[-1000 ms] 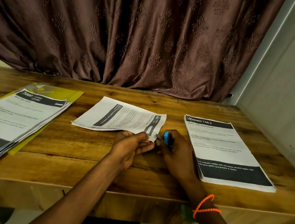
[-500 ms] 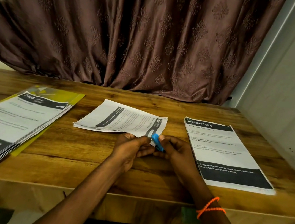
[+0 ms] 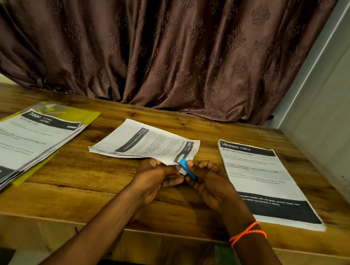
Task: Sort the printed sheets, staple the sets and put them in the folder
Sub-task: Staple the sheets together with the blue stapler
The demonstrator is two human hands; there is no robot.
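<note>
On the wooden table (image 3: pixel 80 178) in the head view lie three lots of printed sheets: a left stack (image 3: pixel 20 148) resting on one yellow folder (image 3: pixel 83 115), a middle set (image 3: pixel 146 143) turned sideways, and a right stack (image 3: pixel 267 183) headed "DRESSING TABLE". The left hand (image 3: pixel 155 178) pinches the middle set's near right corner. The right hand (image 3: pixel 212 183), with orange bands (image 3: pixel 247 232) on its wrist, grips one small blue stapler (image 3: pixel 187 169) at that same corner. Behind the table hangs a brown patterned curtain (image 3: pixel 158 42); a pale wall (image 3: pixel 335 130) runs along the right side
</note>
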